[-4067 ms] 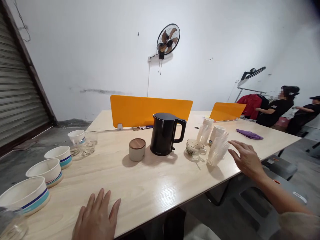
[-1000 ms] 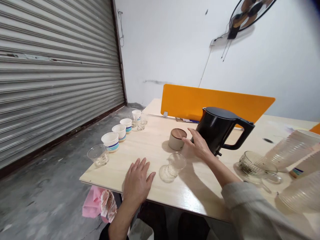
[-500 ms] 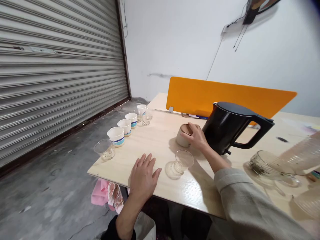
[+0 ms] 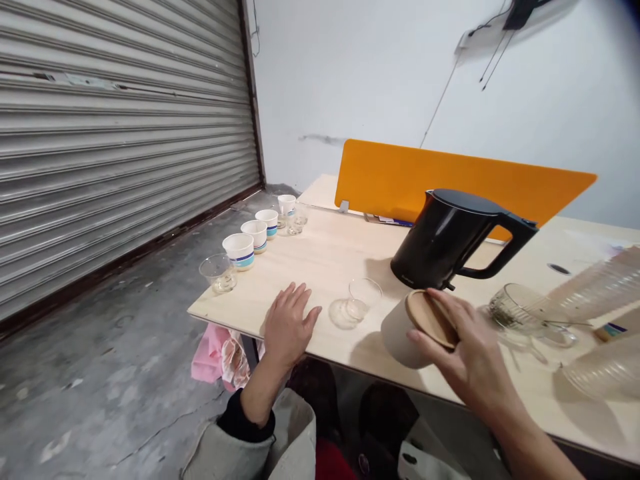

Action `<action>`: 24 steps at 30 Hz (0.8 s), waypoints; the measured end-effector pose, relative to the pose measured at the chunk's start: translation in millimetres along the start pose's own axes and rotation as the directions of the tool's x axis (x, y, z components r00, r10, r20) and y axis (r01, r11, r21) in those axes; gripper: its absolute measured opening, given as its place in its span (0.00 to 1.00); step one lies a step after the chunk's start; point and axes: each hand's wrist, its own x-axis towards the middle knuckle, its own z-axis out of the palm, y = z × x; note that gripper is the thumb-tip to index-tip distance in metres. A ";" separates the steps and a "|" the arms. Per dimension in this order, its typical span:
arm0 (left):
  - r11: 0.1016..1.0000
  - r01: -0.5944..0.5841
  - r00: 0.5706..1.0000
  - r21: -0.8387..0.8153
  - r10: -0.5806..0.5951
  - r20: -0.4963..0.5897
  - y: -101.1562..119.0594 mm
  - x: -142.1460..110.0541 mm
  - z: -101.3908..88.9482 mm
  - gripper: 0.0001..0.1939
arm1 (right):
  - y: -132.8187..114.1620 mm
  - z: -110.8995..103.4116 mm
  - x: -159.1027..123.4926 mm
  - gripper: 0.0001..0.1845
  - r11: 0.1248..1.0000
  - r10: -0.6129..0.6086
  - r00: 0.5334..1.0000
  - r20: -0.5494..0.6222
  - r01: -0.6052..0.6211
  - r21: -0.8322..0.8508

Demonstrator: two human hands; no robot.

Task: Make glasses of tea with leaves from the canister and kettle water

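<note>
- Pale ceramic canister (image 4: 397, 340) with a wooden lid (image 4: 432, 319) is tilting in the right hand (image 4: 470, 350), its thumb and spread fingers pinching the canister around the lid, above the near table edge.
- Left hand (image 4: 289, 327) is resting on the table (image 4: 320, 260), fingers spread, beside a glass tumbler (image 4: 361, 300).
- Black electric kettle (image 4: 440, 240) is standing just beyond the canister.
- Paper cups (image 4: 245, 252) and clear glasses (image 4: 218, 273) are lining the table's left side, toward an orange divider (image 4: 450, 180).

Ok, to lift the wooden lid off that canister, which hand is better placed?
Left, probably: the left hand rests free on the table, while the right hand is occupied holding the canister.
</note>
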 end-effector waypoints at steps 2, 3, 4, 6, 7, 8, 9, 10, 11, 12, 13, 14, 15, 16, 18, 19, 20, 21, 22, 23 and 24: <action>0.995 -0.028 0.997 -0.095 0.021 -0.078 2.9 -4.5 -4.9 0.18 | -9.0 11.9 -15.0 0.36 0.999 -0.012 0.999 0.044 0.010 0.040; 0.989 -0.042 0.994 -0.143 0.027 -0.104 5.8 -8.0 -7.8 0.18 | -13.7 18.7 -19.8 0.37 0.998 -0.014 0.998 0.065 0.010 0.056; 0.980 -0.061 0.992 -0.189 0.039 -0.118 9.7 -12.3 -10.8 0.18 | -18.4 25.5 -23.2 0.37 0.998 -0.014 0.997 0.082 0.009 0.069; 0.955 -0.109 0.991 -0.276 0.083 -0.103 19.5 -22.7 -15.8 0.19 | -27.1 37.6 -27.0 0.38 0.996 -0.022 0.995 0.101 0.013 0.085; 0.938 -0.138 0.990 -0.317 0.118 -0.082 24.9 -28.3 -17.4 0.20 | -30.9 42.5 -27.9 0.39 0.996 -0.029 0.994 0.104 0.020 0.088; 0.921 -0.154 0.988 -0.357 0.146 -0.050 30.4 -33.6 -18.4 0.22 | -34.2 46.6 -28.6 0.39 0.996 -0.037 0.994 0.099 0.028 0.087; 0.906 -0.157 0.986 -0.393 0.164 -0.016 35.7 -38.3 -18.8 0.25 | -37.1 50.0 -29.1 0.40 0.996 -0.045 0.995 0.090 0.037 0.084; 0.894 -0.153 0.985 -0.422 0.174 0.012 40.5 -42.3 -18.7 0.29 | -39.7 52.7 -29.6 0.40 0.996 -0.051 0.996 0.077 0.045 0.078; 0.886 -0.140 0.984 -0.443 0.174 0.038 44.8 -45.4 -18.2 0.33 | -42.2 54.9 -30.2 0.40 0.996 -0.053 0.997 0.063 0.049 0.070; 0.881 -0.124 0.984 -0.456 0.169 0.059 48.7 -47.6 -17.5 0.36 | -44.5 56.6 -30.7 0.41 0.997 -0.052 0.998 0.047 0.049 0.060; 0.880 -0.107 0.985 -0.462 0.157 0.071 52.1 -49.0 -16.5 0.40 | -46.9 58.1 -31.3 0.41 0.998 -0.049 0.998 0.033 0.047 0.052; 0.882 -0.089 0.987 -0.463 0.142 0.081 55.2 -49.8 -15.3 0.43 | -49.2 59.4 -31.8 0.41 0.998 -0.045 0.999 0.022 0.044 0.046; 0.884 -0.074 0.988 -0.462 0.127 0.085 58.1 -50.0 -14.0 0.45 | -51.6 60.5 -32.2 0.42 0.998 -0.040 0.999 0.013 0.040 0.040; 0.886 -0.062 0.990 -0.459 0.113 0.084 61.1 -49.9 -12.5 0.46 | -53.8 61.6 -32.6 0.42 0.999 -0.037 0.999 0.007 0.037 0.034; 0.892 -0.047 0.993 -0.449 0.091 0.077 67.6 -48.6 -9.0 0.45 | -57.6 63.4 -32.8 0.44 0.999 -0.039 0.999 0.002 0.039 0.013; 0.894 -0.038 0.994 -0.447 0.079 0.075 71.0 -47.7 -7.0 0.44 | -59.0 64.2 -32.8 0.46 0.999 -0.046 0.999 0.003 0.046 -0.001; 0.894 -0.024 0.995 -0.448 0.063 0.073 74.4 -46.6 -4.9 0.42 | -60.2 64.8 -32.6 0.48 0.998 -0.056 0.998 0.003 0.056 -0.016; 0.892 -0.007 0.997 -0.451 0.043 0.071 77.5 -45.5 -2.6 0.40 | -61.1 65.4 -32.3 0.49 0.997 -0.067 0.998 0.002 0.067 -0.031; 0.889 0.010 0.997 -0.458 0.025 0.069 80.2 -44.4 -0.2 0.40 | -61.9 65.8 -31.9 0.49 0.996 -0.075 0.997 -0.003 0.075 -0.046; 0.885 0.023 0.997 -0.464 0.011 0.071 82.2 -43.6 2.3 0.39 | -62.7 66.0 -31.5 0.48 0.995 -0.080 0.997 -0.011 0.079 -0.058; 0.882 0.030 0.997 -0.470 0.005 0.072 83.4 -43.0 4.7 0.38 | -63.8 66.0 -31.1 0.46 0.995 -0.080 0.997 -0.018 0.079 -0.068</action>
